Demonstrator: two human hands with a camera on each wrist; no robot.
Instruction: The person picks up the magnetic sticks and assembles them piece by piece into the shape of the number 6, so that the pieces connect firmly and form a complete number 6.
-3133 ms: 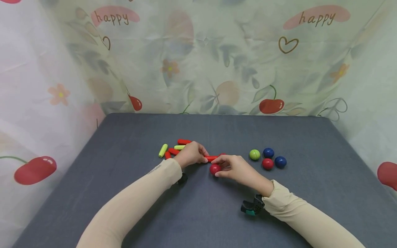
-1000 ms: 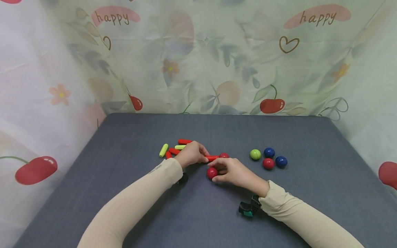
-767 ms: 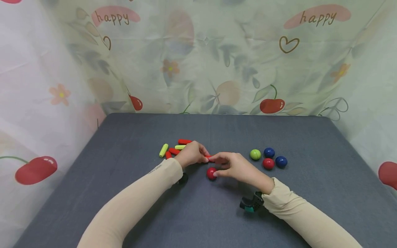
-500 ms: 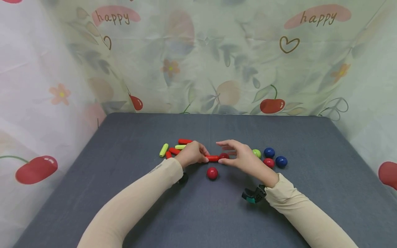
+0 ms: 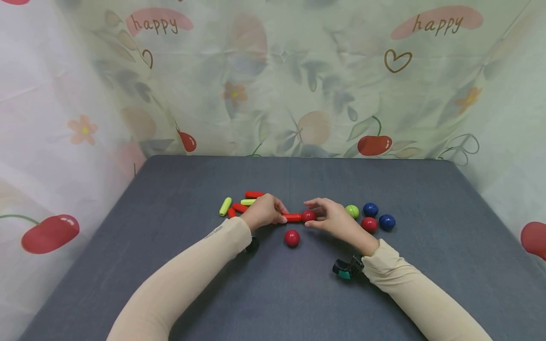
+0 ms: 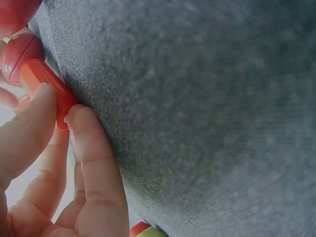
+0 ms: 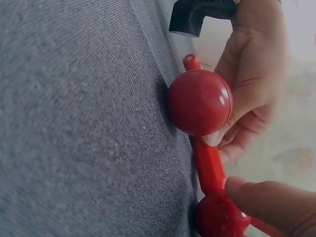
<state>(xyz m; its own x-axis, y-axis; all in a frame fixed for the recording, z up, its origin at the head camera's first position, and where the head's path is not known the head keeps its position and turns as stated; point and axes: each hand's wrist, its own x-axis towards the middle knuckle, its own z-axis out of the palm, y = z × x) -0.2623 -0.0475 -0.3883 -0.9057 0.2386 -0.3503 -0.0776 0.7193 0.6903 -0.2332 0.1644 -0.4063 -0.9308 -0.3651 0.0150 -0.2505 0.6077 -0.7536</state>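
The red stick point(image 5: 293, 218) lay just past the middle of the table point(image 5: 273, 303), its long axis running left to right, nearly parallel to the far edge; its left end was pinched between the thumb and fingertips of the left hand point(image 5: 265, 210), and its right end pointed at, and met, a grooved red ball point(image 5: 308, 216); the right hand point(image 5: 334, 220) curved its fingers and thumb about that ball, set moderately apart (whether they pressed on it, I could not tell); a loose red ball point(image 5: 292, 238) sat just nearer the person; dark grey cloth covered the top, and a pale curtain point(image 5: 281, 80) with cherries, flowers and "happy" printed on it rose behind and at both sides; yellow sticks point(image 5: 225, 207) and red sticks point(image 5: 254, 194) lay beyond the left wrist, while a green ball point(image 5: 352, 211), two blue balls point(image 5: 386, 222) and a third red ball point(image 5: 369, 224) clustered beyond the right; both groups stood well apart from the side edges, with wide cloth outward of each; a broad stretch also ran from the loose ball toward the person, between the sleeves.
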